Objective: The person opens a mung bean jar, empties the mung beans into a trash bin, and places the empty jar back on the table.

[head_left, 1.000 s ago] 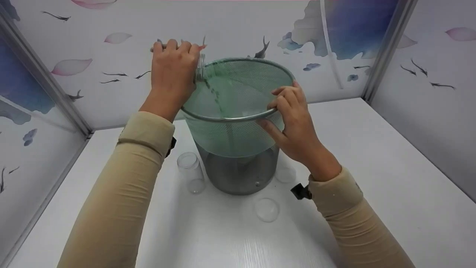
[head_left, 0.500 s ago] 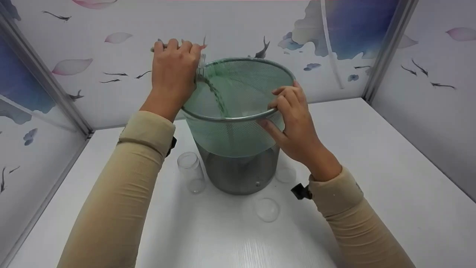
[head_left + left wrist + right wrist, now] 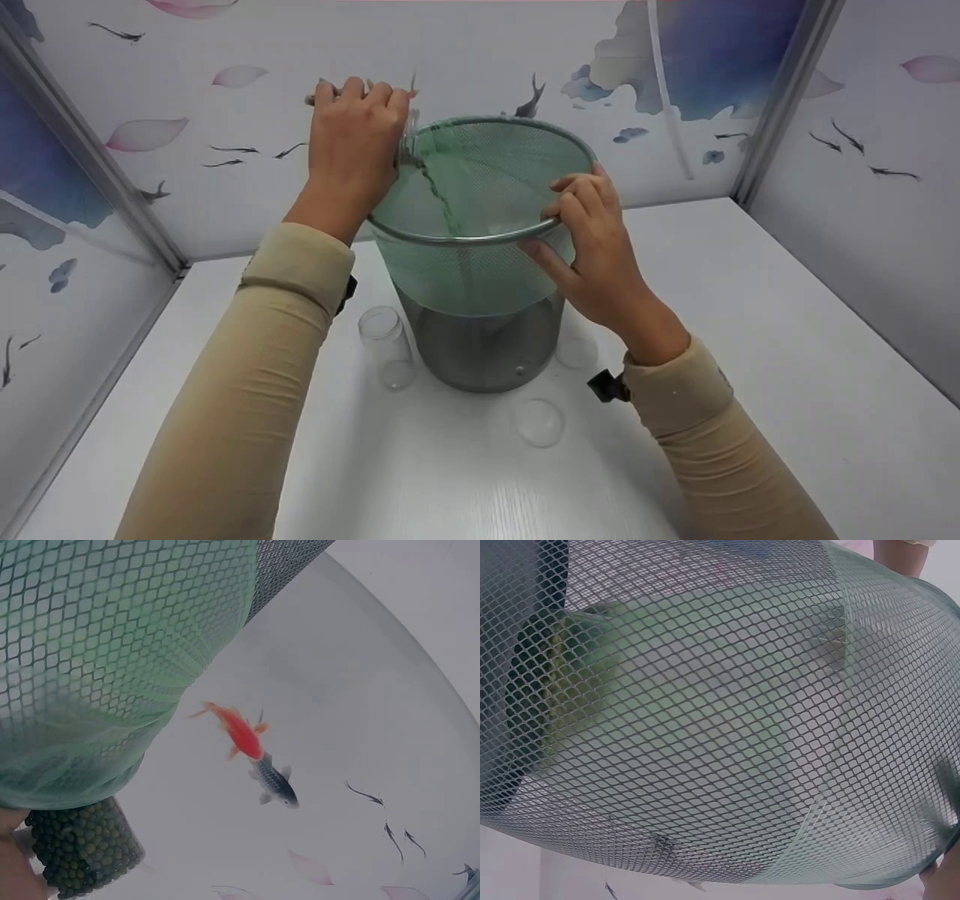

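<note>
My left hand [image 3: 355,146] grips a clear jar [image 3: 409,139], tipped sideways at the left rim of a mesh wastebasket [image 3: 480,241]. A thin stream of mung beans [image 3: 438,193] falls from its mouth into the green bag [image 3: 465,281] lining the basket. Plenty of green beans [image 3: 86,847] still show in the jar in the left wrist view. Through the mesh, the right wrist view shows a green mass [image 3: 562,682] low in the bag. My right hand [image 3: 592,240] holds the basket's right rim, thumb outside and fingers over the edge.
An uncapped clear jar [image 3: 386,349] stands left of the basket on the white table [image 3: 465,480]. Two clear round lids, a front lid [image 3: 539,423] and a rear lid [image 3: 576,351], lie to the right. Printed wall panels [image 3: 480,45] enclose the back and sides.
Beans keep running from the tipped jar; the stream thickened, then thinned a little. My left hand has shifted very slightly right, while my right hand stays at the rim.
</note>
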The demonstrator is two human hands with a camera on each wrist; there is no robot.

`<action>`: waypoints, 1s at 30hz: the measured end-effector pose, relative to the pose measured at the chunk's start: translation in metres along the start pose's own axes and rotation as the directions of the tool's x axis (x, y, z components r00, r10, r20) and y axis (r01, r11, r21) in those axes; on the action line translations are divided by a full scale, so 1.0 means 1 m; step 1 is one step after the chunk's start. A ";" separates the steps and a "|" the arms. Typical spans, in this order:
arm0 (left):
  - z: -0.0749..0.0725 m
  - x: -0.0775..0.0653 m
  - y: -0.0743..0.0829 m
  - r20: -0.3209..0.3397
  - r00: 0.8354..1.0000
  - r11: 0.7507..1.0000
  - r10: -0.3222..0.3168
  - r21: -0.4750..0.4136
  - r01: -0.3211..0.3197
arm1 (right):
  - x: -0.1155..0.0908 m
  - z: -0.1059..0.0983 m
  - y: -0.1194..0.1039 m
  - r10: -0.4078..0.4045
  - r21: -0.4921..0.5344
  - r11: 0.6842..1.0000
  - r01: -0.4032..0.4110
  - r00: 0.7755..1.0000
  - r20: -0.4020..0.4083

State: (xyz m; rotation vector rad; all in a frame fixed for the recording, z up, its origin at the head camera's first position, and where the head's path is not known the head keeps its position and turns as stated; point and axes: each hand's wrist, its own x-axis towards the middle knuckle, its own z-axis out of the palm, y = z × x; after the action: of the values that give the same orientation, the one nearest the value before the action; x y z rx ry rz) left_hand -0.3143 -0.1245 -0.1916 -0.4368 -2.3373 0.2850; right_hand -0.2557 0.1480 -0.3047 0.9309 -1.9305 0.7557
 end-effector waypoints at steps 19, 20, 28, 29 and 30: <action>-0.001 0.001 0.000 -0.011 0.999 0.999 0.036 -0.009 -0.036 | 0.000 -0.001 0.000 0.006 -0.006 1.000 -0.006 1.000 0.007; -0.001 0.001 0.000 -0.012 0.999 0.999 0.039 -0.008 -0.039 | 0.000 -0.001 0.000 0.006 -0.007 1.000 -0.006 1.000 0.007; 0.000 0.001 -0.001 -0.014 0.998 0.998 0.059 0.008 -0.059 | 0.001 -0.001 -0.001 0.011 -0.006 1.000 -0.011 1.000 0.008; 0.000 0.001 -0.001 -0.013 0.998 0.998 0.060 0.009 -0.060 | 0.001 -0.001 -0.001 0.012 -0.007 1.000 -0.011 1.000 0.009; 0.000 0.001 -0.001 -0.012 0.998 0.998 0.061 0.011 -0.061 | 0.001 -0.001 -0.001 0.011 -0.008 1.000 -0.011 1.000 0.009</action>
State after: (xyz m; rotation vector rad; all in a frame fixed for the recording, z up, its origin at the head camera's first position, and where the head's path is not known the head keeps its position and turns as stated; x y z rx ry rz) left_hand -0.3152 -0.1247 -0.1907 -0.5042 -2.3122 0.3227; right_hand -0.2552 0.1479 -0.3037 0.9211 -1.9463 0.7515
